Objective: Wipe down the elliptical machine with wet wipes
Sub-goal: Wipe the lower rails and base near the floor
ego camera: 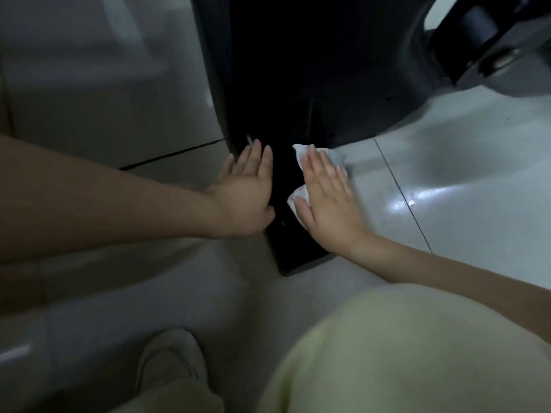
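Pale green trouser knee and a white shoe sit lowest in view. Right hand, fingers straight and flat, presses the white wet wipe onto the black base of the elliptical machine. Left hand rests flat, fingers extended, on the base's left edge. Tiled floor beneath.

Glossy tiled floor, white shoe

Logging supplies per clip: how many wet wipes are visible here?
1: a white wipe lies under the flat right hand on the elliptical's black base. A pale fleck by the left hand could be another; I cannot tell.
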